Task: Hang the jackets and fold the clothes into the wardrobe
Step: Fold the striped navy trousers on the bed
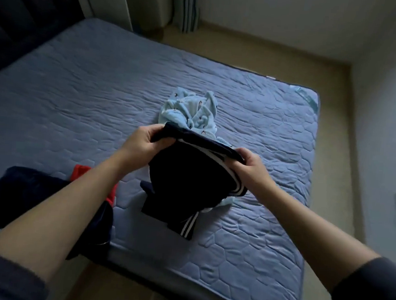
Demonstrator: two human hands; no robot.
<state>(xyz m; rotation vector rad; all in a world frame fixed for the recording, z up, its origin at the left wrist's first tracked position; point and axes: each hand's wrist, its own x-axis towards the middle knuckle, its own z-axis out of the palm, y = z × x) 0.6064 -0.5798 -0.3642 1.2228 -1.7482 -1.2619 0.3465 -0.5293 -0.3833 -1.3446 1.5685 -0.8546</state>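
Left hand (143, 138), right hand (250, 164), both tight on black white-striped garment (185, 172) over quilted mattress (78, 93)

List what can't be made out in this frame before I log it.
Head view, dark striped garment, gripped by left hand and right hand: too dark and bunched to tell its type.
Light blue garment: near part hidden behind the dark striped garment.
Red and navy pile: partly covered by the left forearm; piece count unclear.
Bed: near edge cut off by the frame's bottom edge.
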